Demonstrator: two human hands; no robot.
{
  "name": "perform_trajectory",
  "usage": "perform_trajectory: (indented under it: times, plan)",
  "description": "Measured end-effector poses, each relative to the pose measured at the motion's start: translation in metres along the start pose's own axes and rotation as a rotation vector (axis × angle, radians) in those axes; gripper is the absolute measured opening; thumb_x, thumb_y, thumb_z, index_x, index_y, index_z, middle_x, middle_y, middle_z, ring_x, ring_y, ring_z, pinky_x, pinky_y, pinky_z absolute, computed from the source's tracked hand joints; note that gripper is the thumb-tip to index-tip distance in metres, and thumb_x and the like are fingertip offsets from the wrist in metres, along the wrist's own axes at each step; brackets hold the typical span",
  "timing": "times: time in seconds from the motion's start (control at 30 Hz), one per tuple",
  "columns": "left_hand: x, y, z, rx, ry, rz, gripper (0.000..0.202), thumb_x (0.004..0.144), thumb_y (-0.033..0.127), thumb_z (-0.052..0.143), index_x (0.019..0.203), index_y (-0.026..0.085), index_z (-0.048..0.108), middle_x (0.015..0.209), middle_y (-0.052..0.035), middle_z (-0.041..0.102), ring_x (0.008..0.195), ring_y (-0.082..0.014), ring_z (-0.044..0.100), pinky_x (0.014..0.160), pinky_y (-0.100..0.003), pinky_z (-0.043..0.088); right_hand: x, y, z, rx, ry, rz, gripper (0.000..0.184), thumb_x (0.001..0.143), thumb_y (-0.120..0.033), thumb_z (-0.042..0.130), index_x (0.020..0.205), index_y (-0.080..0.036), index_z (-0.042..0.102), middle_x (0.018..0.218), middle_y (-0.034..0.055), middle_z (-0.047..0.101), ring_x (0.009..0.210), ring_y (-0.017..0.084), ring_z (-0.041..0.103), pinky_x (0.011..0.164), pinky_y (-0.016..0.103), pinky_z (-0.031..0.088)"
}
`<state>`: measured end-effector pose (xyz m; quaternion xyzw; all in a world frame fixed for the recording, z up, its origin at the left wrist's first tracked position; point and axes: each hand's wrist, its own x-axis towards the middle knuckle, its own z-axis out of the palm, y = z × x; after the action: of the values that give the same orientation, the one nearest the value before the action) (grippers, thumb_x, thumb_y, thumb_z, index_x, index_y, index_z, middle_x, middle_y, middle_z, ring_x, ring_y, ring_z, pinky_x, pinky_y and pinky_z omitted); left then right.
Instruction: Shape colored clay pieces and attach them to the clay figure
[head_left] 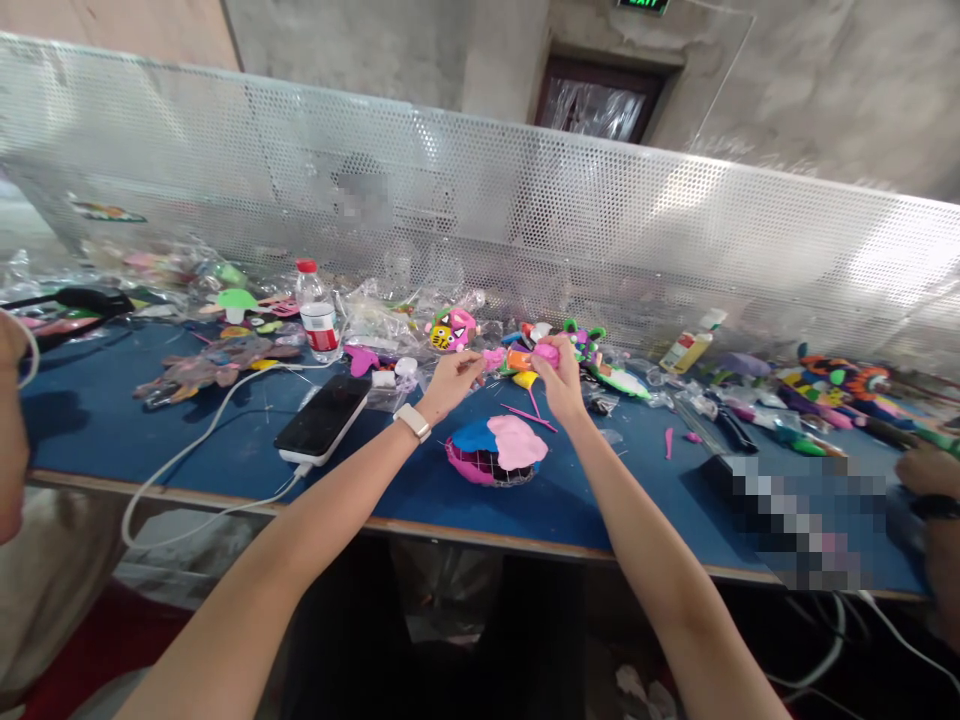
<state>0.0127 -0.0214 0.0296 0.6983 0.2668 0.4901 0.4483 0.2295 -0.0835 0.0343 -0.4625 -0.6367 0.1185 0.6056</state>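
My left hand (454,384) is closed in a pinch on a small piece of pink modelling clay (493,358). In my right hand (562,380) is a larger lump of bright pink clay (546,353), gripped between thumb and fingers. Both hands are raised over the blue table, a short way apart. Below and between them sits a rounded wire-mesh form (486,466), partly covered with blue, magenta and pale pink clay (517,442). An orange piece (517,360) shows between the hands; I cannot tell whether either hand touches it. Thin magenta sticks (529,416) lie behind the form.
A phone (324,418) with a white cable lies left, near a red-capped bottle (318,315). Clay figures, including a pink cat-like head (453,328), and plastic wrapping line the perforated metal screen (480,210). Other people's arms show at both sides; a co-worker's hand (930,470) is at right.
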Motion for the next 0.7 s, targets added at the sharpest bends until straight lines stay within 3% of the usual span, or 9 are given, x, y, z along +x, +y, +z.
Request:
perform_trajectory:
  times: [0.07,0.13,0.23,0.3,0.47,0.57,0.7]
  plan:
    - [-0.002,0.001,0.003,0.008,-0.066,0.022,0.031,0.092,0.047,0.067,0.093,0.017,0.076,0.069,-0.0028,0.071,0.065,-0.017,0.066,0.065,-0.028,0.051,-0.006,-0.011,0.008,-0.128,-0.012,-0.182,0.026,0.103,-0.044,0.055,0.121,-0.025,0.057,0.125,0.0113,0.065,0.119,0.029,0.063,0.109,0.053,0.051]
    - [-0.005,0.003,0.006,-0.02,-0.142,0.052,0.035,0.092,0.049,0.068,0.093,0.016,0.076,0.072,-0.0041,0.073,0.065,-0.0173,0.069,0.065,-0.028,0.053,-0.011,-0.021,0.014,-0.21,-0.131,-0.328,0.026,0.107,-0.043,0.049,0.125,-0.026,0.057,0.137,0.0129,0.063,0.134,0.03,0.057,0.116,0.057,0.044]
    - [-0.009,0.009,0.009,-0.075,-0.209,0.089,0.04,0.091,0.054,0.069,0.086,0.015,0.072,0.087,-0.0072,0.077,0.059,-0.0143,0.068,0.06,-0.027,0.054,-0.013,-0.028,0.018,-0.267,-0.285,-0.388,0.037,0.11,-0.043,0.04,0.141,-0.029,0.054,0.151,0.0114,0.058,0.149,0.03,0.046,0.124,0.059,0.037]
    - [-0.012,0.014,0.01,-0.082,-0.224,0.085,0.041,0.091,0.056,0.068,0.086,0.015,0.069,0.091,-0.0075,0.077,0.051,-0.0115,0.066,0.054,-0.025,0.051,-0.013,-0.028,0.017,-0.27,-0.315,-0.365,0.043,0.111,-0.045,0.037,0.149,-0.03,0.05,0.153,0.0099,0.057,0.151,0.029,0.044,0.126,0.058,0.035]
    - [-0.017,0.027,0.008,-0.027,-0.305,0.075,0.039,0.099,0.056,0.06,0.095,0.017,0.062,0.055,0.0034,0.06,0.043,-0.0134,0.062,0.048,-0.022,0.044,-0.01,-0.017,0.017,-0.143,-0.288,-0.235,0.047,0.11,-0.055,0.039,0.143,-0.028,0.059,0.143,0.0104,0.066,0.135,0.03,0.06,0.117,0.053,0.047]
    - [-0.016,0.029,0.006,0.031,-0.314,0.099,0.033,0.101,0.052,0.056,0.095,0.02,0.056,0.062,0.0029,0.063,0.048,-0.0156,0.067,0.052,-0.024,0.048,-0.005,-0.005,0.019,0.044,-0.22,-0.064,0.046,0.106,-0.06,0.046,0.13,-0.028,0.066,0.126,0.0094,0.074,0.119,0.029,0.069,0.106,0.05,0.056]
    - [-0.015,0.026,0.003,0.213,-0.269,0.196,0.021,0.101,0.035,0.054,0.087,0.02,0.055,0.077,-0.0022,0.072,0.059,-0.0162,0.071,0.06,-0.026,0.052,0.004,0.01,0.015,0.347,0.035,0.158,0.04,0.1,-0.064,0.054,0.113,-0.028,0.067,0.103,0.0065,0.076,0.091,0.025,0.076,0.085,0.046,0.064]
